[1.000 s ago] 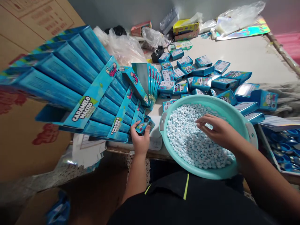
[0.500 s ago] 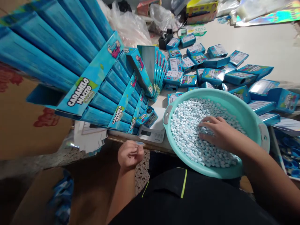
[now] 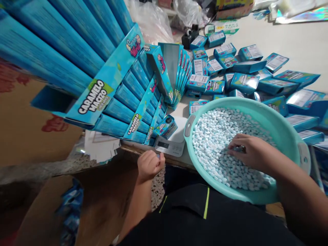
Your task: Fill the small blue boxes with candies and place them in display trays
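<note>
My right hand (image 3: 249,152) is inside a turquoise plastic bowl (image 3: 289,136), thumb and fingers pinched together on some of the small pale-blue candies (image 3: 212,143) that fill it. My left hand (image 3: 150,164) is a closed fist just off the table edge, left of the bowl. A bluish sliver shows by its thumb; what it holds is otherwise hidden. Just beyond that fist is a digital kitchen scale (image 3: 169,146), with a small blue candy box (image 3: 166,127) on its platform.
Tall blue display boxes (image 3: 99,99) packed with cartons lean at the left. Many small blue boxes (image 3: 244,83) lie scattered behind the bowl. A black tape dispenser (image 3: 189,37) and clear plastic bags (image 3: 153,24) are at the back. An open cardboard box (image 3: 99,205) with blue wrappers stands below left.
My right hand's fingers have drawn together from a spread, reaching pose among the candies. My left fist has turned, its knuckles now more on top. The whole view has shifted slightly.
</note>
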{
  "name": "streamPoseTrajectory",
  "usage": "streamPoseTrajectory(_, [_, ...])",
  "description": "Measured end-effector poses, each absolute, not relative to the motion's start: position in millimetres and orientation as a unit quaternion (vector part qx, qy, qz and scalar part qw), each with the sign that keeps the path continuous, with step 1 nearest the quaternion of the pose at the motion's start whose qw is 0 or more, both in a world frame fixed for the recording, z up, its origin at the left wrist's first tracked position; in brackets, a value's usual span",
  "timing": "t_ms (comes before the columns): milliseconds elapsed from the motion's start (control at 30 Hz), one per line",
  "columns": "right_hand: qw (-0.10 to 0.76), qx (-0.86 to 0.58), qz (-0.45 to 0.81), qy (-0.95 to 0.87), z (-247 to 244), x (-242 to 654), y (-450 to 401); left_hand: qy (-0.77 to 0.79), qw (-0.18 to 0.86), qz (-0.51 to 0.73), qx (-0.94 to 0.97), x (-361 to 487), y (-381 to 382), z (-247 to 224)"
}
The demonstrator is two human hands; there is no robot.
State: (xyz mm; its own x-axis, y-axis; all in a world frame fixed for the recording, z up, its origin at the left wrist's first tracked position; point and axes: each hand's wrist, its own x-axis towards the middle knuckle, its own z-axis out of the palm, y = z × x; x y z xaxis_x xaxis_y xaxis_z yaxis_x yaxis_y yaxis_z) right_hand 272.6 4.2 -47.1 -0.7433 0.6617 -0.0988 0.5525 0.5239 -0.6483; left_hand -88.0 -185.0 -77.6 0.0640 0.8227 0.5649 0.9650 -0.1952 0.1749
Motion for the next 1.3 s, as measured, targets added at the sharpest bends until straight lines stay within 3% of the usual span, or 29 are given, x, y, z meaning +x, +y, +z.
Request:
streamPoseTrajectory(133, [0.084, -0.361, 0.344, -0.863, -43.3, 270.9, 5.3, -0.561, 0.208, -0.318, -0.735, -78.1, -173.1, -35.0])
streamPoseTrajectory(300, [0.100, -0.358, 0.353, -0.859, -41.3, 270.0, 5.5, -0.628, 0.293, -0.376, -0.615, -59.1, -154.4, -11.6])
streamPoseTrajectory(500, [0.138, -0.359, 0.325, -0.864, -40.6, 270.0, 4.2, -0.736, 0.121, -0.309, -0.590, -33.5, -115.2, -33.1])
streamPoseTrajectory(700, [0.173, -0.385, 0.317, -0.849, -32.3, 266.2, 3.3, -0.788, 0.086, -0.311, -0.524, -45.0, -98.6, -45.4])
streamPoseTrajectory(800, [0.172, -0.394, 0.309, -0.849, -28.5, 263.0, 3.1, -0.742, 0.069, -0.341, -0.574, -44.4, -98.1, -36.7])
streamPoseTrajectory(933, [0.152, -0.397, 0.306, -0.852, -25.1, 259.8, 3.8, -0.647, 0.150, -0.395, -0.635, -39.3, -93.1, -18.2])
streamPoseTrajectory(1100, [0.119, -0.419, 0.311, -0.845, -21.4, 259.9, 5.1, -0.499, 0.115, -0.255, -0.820, -44.0, -75.6, 4.7])
streamPoseTrajectory(1300, [0.103, -0.429, 0.304, -0.845, -19.7, 257.6, 1.6, -0.462, 0.107, -0.225, -0.851, -40.9, -64.7, 16.0])
